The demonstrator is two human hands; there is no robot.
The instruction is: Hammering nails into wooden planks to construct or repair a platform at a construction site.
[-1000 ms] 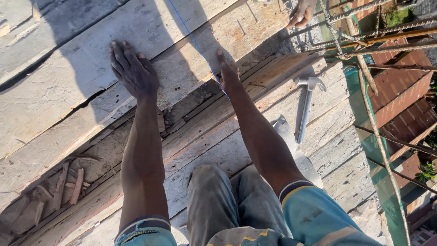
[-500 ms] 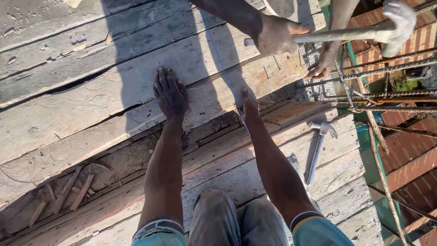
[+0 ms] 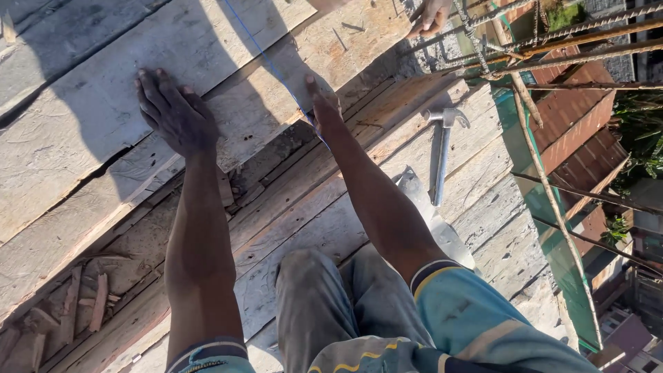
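On rough formwork boards, both hands press a wide plywood sheet [image 3: 103, 90] with a blue string [image 3: 276, 72] across it.

Under the palms lies the plywood sheet, pale, scuffed, cracked and nail-pocked, reaching up and left of both hands; it looks stiff and heavy, splintery at its broken edge, and is probably best gripped along that near edge. The left hand [image 3: 173, 114] is spread wide and flat on it, holding nothing. The right hand [image 3: 321, 103] rests on the sheet's edge, apparently pinning the thin, limp, taut string; its fingers are too hidden to tell. A steel hammer [image 3: 442, 148] lies on the planks right of the right hand. Another person's hand [image 3: 428, 17] touches the sheet's far corner, beyond the right hand, beside rusty rebar [image 3: 552, 34]. Wood scraps [image 3: 76, 304] lie below the left hand.
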